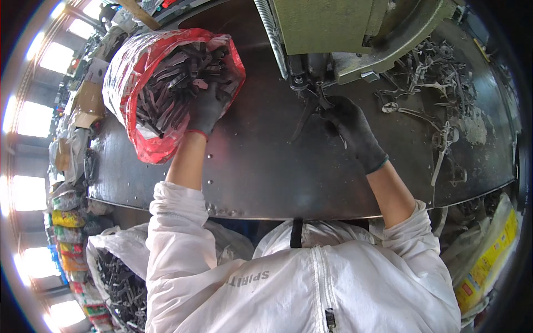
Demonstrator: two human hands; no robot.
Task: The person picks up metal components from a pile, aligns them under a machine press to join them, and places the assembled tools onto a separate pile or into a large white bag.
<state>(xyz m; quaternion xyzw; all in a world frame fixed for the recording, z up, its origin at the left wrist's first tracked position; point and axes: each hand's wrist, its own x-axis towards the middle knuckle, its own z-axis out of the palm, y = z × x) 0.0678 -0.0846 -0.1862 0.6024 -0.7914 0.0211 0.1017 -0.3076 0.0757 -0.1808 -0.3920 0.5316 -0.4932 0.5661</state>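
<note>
My left hand (209, 105), in a dark grey glove, reaches into a white and red plastic bag (119, 83). Long, dark, flat metal pieces (161, 102) fill the bag, and my fingers are partly hidden among them. At the head of a green machine press (327, 25), my gloved right hand (347, 122) is closed on a dark metal piece with a long curved arm (303, 123). That piece sits just below the press's tool (316, 72); whether the tool touches it cannot be made out.
A dark metal table (255, 172) spreads beneath both hands. Tangled metal scrap (438, 77) lies to the right of the press. Below the left edge stands a sack of dark parts (119, 283). Stacked colourful bags (69, 233) and a cardboard box (89, 102) line the left.
</note>
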